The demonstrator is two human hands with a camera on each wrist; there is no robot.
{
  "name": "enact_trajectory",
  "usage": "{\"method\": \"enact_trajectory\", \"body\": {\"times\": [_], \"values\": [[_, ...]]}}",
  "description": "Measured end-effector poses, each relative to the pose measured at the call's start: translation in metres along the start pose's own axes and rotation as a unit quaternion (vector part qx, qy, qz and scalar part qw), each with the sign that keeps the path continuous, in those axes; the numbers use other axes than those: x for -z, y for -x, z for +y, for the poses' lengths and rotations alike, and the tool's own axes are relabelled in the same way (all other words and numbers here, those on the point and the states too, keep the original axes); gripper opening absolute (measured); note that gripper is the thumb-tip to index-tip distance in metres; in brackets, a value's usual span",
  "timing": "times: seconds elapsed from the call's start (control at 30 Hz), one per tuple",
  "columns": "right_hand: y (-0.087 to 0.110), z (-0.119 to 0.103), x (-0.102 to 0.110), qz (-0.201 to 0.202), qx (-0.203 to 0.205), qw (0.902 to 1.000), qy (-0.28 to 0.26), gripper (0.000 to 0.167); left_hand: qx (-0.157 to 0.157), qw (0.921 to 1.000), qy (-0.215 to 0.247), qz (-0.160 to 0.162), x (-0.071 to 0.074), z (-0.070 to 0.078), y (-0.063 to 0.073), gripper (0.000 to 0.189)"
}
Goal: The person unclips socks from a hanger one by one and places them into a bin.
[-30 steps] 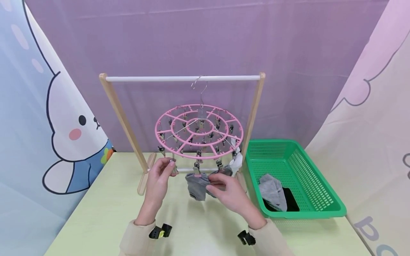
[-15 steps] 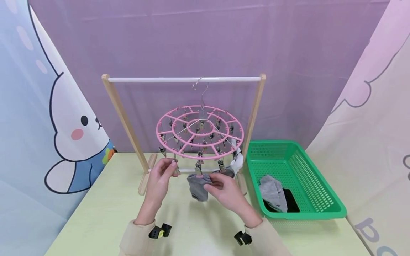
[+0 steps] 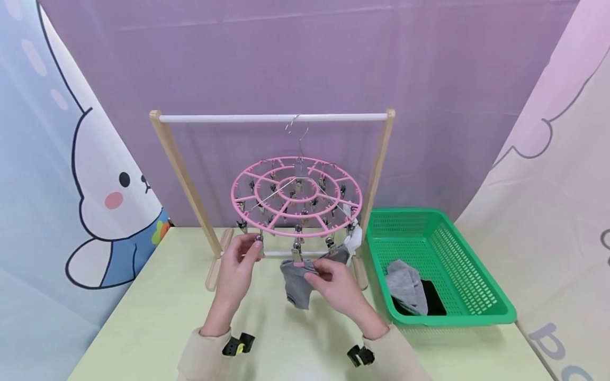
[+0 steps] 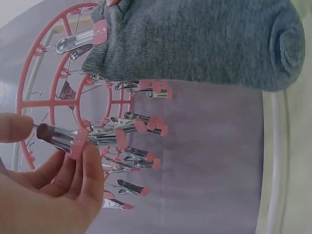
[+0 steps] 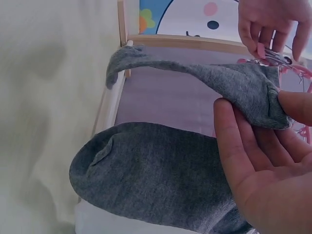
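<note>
My left hand (image 3: 236, 267) holds a metal clip with pink tips (image 4: 61, 140) that hangs from the front left rim of the round pink hanger (image 3: 238, 210). With thumb and fingers my right hand (image 3: 339, 283) pinches the cuff of a grey sock (image 3: 297, 288). Another clip (image 3: 297, 254) grips that same cuff left of my fingertips. In the right wrist view a second grey sock (image 5: 151, 175) hangs beside my right hand, its cuff end partly hidden behind the hand. A white sock (image 3: 353, 241) hangs at the hanger's right side.
The hanger hangs by its hook from the white rod (image 3: 229, 118) of a wooden stand (image 3: 183, 180). Several other clips dangle under its rings. At the right a green basket (image 3: 481, 259) contains a grey cloth item (image 3: 405, 286) and a black one (image 3: 432, 299).
My right hand has shifted slightly left with the cuff. The sock's lower end has swung a little down and right. My left hand stays at its clip, which has turned slightly.
</note>
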State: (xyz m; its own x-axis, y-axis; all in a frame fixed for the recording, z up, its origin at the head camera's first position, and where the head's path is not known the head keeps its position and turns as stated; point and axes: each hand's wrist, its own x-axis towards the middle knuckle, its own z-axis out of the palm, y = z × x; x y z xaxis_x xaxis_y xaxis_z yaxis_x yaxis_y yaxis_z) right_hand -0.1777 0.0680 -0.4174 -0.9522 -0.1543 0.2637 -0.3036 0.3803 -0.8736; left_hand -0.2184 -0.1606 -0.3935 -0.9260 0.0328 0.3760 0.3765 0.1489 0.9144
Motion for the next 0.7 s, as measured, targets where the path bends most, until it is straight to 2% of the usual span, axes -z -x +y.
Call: {"method": "enact_trajectory", "body": {"times": [0.17, 0.27, 0.37, 0.47, 0.53, 0.57, 0.63, 0.7], "values": [[0.001, -0.003, 0.002, -0.007, -0.003, 0.9999, -0.008, 0.012, -0.019, 0.9976, -0.062, 0.023, -0.002, 0.002, 0.003, 0.030], [0.001, -0.003, 0.002, -0.010, 0.001, 0.9998, -0.016, 0.013, -0.060, 0.9931, -0.089, 0.047, -0.004, 0.003, 0.006, 0.029], [0.001, -0.003, 0.002, -0.014, 0.003, 0.9996, -0.023, 0.014, -0.143, 0.9804, -0.103, 0.088, -0.007, 0.005, 0.009, 0.026], [0.002, -0.005, 0.002, -0.021, 0.005, 0.9993, -0.030, 0.013, -0.250, 0.9562, -0.101, 0.113, -0.011, 0.008, 0.010, 0.021], [0.004, -0.006, 0.003, -0.027, 0.007, 0.9990, -0.036, 0.013, -0.307, 0.9413, -0.096, 0.102, -0.013, 0.011, 0.010, 0.019], [0.004, -0.007, 0.003, -0.029, 0.009, 0.9988, -0.039, 0.014, -0.321, 0.9385, -0.092, 0.088, -0.014, 0.012, 0.010, 0.018], [0.004, -0.007, 0.003, -0.036, 0.009, 0.9983, -0.045, 0.014, -0.327, 0.9393, -0.091, 0.052, -0.016, 0.013, 0.011, 0.017], [0.005, -0.007, 0.004, -0.043, 0.009, 0.9978, -0.050, 0.015, -0.302, 0.9485, -0.094, 0.014, -0.019, 0.014, 0.012, 0.016]]}}
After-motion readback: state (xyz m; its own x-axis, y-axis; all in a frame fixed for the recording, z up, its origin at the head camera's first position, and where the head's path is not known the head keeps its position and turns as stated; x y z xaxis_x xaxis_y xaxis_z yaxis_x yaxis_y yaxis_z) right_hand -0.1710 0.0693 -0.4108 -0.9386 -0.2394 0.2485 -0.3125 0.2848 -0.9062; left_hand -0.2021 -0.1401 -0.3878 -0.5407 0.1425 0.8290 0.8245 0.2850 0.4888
